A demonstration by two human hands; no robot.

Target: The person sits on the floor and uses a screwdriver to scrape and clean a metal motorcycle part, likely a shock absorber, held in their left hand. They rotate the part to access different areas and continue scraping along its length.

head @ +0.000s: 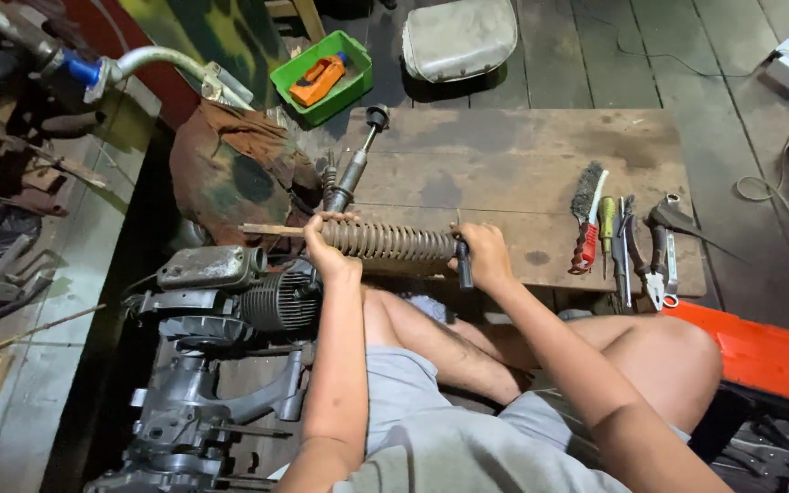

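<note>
item: rusty brown coil spring (387, 241), held level; our left hand (329, 248) and right hand (484, 256) grip its ends.

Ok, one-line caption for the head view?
Left hand and right hand hold a coil spring over a wooden board.

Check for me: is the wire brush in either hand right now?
No. The wire brush lies on the wooden board among other tools, while both the left hand and right hand grip the coil spring.
</note>
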